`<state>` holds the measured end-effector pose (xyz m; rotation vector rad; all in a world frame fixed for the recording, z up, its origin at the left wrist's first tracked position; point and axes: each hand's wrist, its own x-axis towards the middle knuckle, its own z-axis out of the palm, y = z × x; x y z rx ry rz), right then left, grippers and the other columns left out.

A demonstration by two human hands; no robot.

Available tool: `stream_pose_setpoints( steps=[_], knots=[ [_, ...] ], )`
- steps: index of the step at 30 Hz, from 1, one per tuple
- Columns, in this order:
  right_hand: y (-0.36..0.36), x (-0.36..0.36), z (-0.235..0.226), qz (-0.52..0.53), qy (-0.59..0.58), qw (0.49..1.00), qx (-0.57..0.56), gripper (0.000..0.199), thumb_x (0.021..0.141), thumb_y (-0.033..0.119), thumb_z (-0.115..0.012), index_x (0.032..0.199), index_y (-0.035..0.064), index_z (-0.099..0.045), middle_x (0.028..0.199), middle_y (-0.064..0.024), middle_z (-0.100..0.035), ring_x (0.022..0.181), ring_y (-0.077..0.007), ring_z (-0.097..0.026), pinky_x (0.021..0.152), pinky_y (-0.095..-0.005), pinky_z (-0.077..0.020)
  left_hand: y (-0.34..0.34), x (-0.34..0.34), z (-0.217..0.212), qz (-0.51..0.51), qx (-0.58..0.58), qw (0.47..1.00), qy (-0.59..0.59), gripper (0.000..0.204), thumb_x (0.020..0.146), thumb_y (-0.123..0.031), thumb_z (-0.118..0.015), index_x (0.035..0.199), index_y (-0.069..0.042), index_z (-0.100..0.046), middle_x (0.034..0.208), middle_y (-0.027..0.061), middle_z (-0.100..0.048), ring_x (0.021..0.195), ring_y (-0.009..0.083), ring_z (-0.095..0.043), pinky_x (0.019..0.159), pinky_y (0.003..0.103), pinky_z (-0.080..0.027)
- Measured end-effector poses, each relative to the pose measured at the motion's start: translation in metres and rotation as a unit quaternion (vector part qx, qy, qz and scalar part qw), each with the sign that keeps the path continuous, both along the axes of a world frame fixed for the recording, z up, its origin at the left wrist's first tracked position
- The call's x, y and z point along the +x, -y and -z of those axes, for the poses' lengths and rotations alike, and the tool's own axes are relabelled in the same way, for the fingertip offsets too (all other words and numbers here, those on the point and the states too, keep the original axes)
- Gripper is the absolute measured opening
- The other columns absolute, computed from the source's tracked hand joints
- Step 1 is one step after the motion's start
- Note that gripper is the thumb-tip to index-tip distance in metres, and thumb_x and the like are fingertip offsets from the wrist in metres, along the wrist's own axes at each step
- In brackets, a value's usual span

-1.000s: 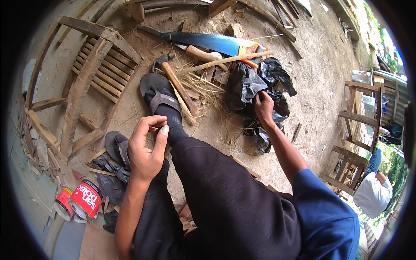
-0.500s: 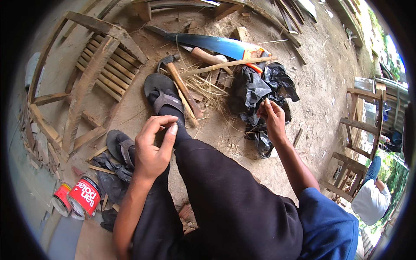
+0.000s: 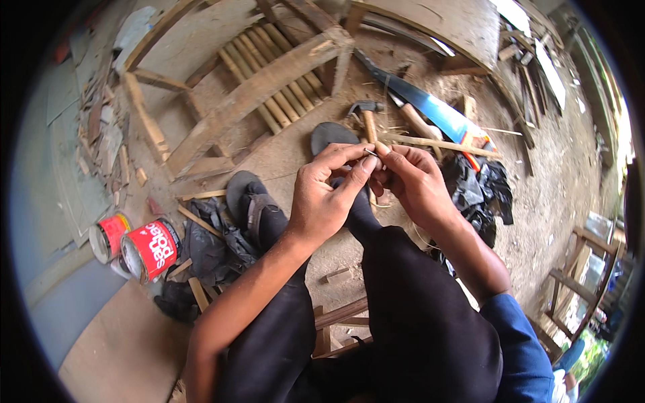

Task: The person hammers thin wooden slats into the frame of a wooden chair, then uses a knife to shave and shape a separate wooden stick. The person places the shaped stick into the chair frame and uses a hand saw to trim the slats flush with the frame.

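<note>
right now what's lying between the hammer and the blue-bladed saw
In the head view, a tool with a wooden handle lies between the hammer and the blue-bladed saw.

A smooth, glossy blue metal blade is shown on the saw (image 3: 435, 109), its orange handle being finished like plastic. Left of the saw, rough, matt wood is seen in the frame (image 3: 259, 101), into which smoother, faintly shiny slats (image 3: 250, 59) are set. Between saw and frame, dark metal and smooth wood are joined in the hammer (image 3: 369, 125). Below the saw, crumpled, glossy black plastic is presented by the bag (image 3: 476, 191). Far left of the saw, metal cans (image 3: 154, 246) are coated glossy red. Below-left of the saw, a thin, shiny, metal-looking piece (image 3: 370, 153) is held in the hands (image 3: 328, 195)
</note>
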<state>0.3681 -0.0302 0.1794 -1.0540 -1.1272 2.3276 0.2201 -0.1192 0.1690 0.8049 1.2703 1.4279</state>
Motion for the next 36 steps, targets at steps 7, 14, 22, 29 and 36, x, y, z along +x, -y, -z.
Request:
stream_pose_setpoints(
  steps=[7, 14, 22, 29, 36],
  knots=[
    [0.019, -0.03, 0.016, -0.026, -0.054, 0.997, -0.05, 0.032, 0.103, 0.029, -0.057, 0.089, 0.0011, -0.064, 0.076, -0.0018, -0.061, 0.069, -0.0099, -0.058, 0.067, -0.0245, -0.0457, 0.018, -0.014, 0.01, -0.074, 0.005, 0.991, 0.111, 0.011, 0.1, -0.008, -0.058, 0.098, 0.002, -0.063, 0.087, 0.0062, -0.065, 0.078, 0.0134, -0.064, 0.065, 0.029, -0.056],
    [0.023, -0.024, 0.039, -0.107, 0.093, 0.979, 0.144, 0.026, 0.098, 0.024, -0.063, 0.094, -0.0015, -0.065, 0.082, -0.0067, -0.063, 0.074, -0.0126, -0.059, 0.07, -0.0296, -0.0485, 0.046, -0.034, 0.038, -0.128, -0.125, 0.981, 0.068, 0.015, 0.099, -0.015, -0.059, 0.103, -0.001, -0.062, 0.089, 0.0042, -0.064, 0.083, 0.0102, -0.063, 0.074, 0.025, -0.051],
    [-0.005, 0.006, 0.156, -0.034, 0.338, 0.785, 0.517, 0.049, 0.086, 0.016, -0.073, 0.125, -0.0025, -0.049, 0.112, -0.0284, -0.055, 0.105, -0.0461, -0.055, 0.09, -0.0501, -0.046, 0.023, -0.119, 0.104, -0.158, -0.149, 0.959, -0.183, 0.012, 0.1, -0.017, -0.059, 0.103, -0.005, -0.062, 0.102, 0.003, -0.069, 0.096, 0.0115, -0.064, 0.085, 0.028, -0.049],
    [0.0, 0.01, 0.184, -0.007, 0.402, 0.839, 0.367, 0.048, 0.088, 0.012, -0.066, 0.13, 0.0022, -0.047, 0.085, -0.019, -0.064, 0.073, -0.0281, -0.063, 0.065, -0.0408, -0.0494, -0.01, -0.164, 0.138, -0.036, -0.253, 0.861, -0.44, 0.028, 0.096, -0.029, -0.064, 0.113, -0.008, -0.071, 0.107, 0.0151, -0.072, 0.097, 0.0301, -0.07, 0.083, 0.039, -0.052],
    [-0.02, 0.037, 0.173, -0.024, 0.337, 0.867, 0.367, 0.049, 0.091, 0.012, -0.062, 0.136, -0.0016, -0.047, 0.098, -0.0177, -0.066, 0.084, -0.0199, -0.064, 0.072, -0.0353, -0.0512, -0.006, -0.149, 0.208, -0.269, -0.005, 0.836, -0.478, 0.024, 0.095, -0.02, -0.066, 0.101, 0.003, -0.07, 0.093, 0.0173, -0.073, 0.089, 0.0299, -0.072, 0.078, 0.037, -0.053]
  ],
)
